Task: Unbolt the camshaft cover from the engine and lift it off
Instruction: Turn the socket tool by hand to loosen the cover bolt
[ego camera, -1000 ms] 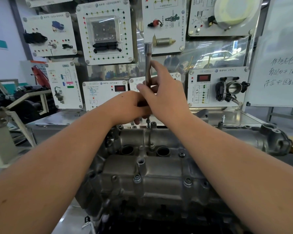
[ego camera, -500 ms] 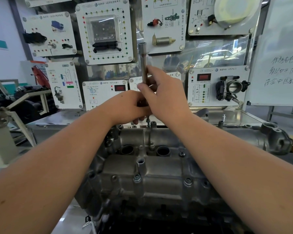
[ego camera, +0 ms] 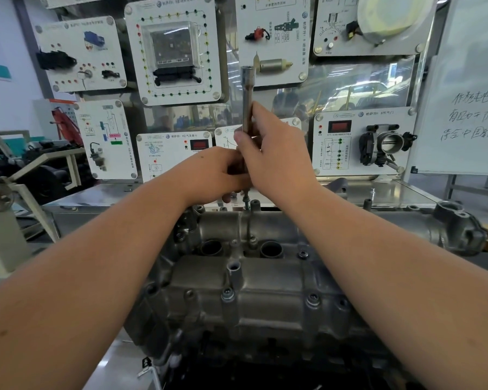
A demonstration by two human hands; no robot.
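The grey cast camshaft cover (ego camera: 265, 288) lies across the engine in front of me, with bolt heads (ego camera: 227, 294) along its near edge. A long steel socket wrench (ego camera: 247, 97) stands upright over a bolt (ego camera: 246, 200) at the cover's far edge. My right hand (ego camera: 276, 153) holds the wrench's shaft, thumb and fingers curled round it. Lower on the same shaft, my left hand (ego camera: 212, 175) grips it from the left. The wrench's lower end is hidden behind both hands.
Behind the engine stands a metal bench (ego camera: 392, 192) and a wall of white training panels (ego camera: 175, 52), one carrying a throttle body (ego camera: 386, 144). A whiteboard (ego camera: 468, 88) is at the right. A grey housing (ego camera: 459, 229) projects from the engine's right end. Workshop stands (ego camera: 9, 192) are at the left.
The top of the wrench swung a little left and then came back toward upright, with both hands staying on the shaft.
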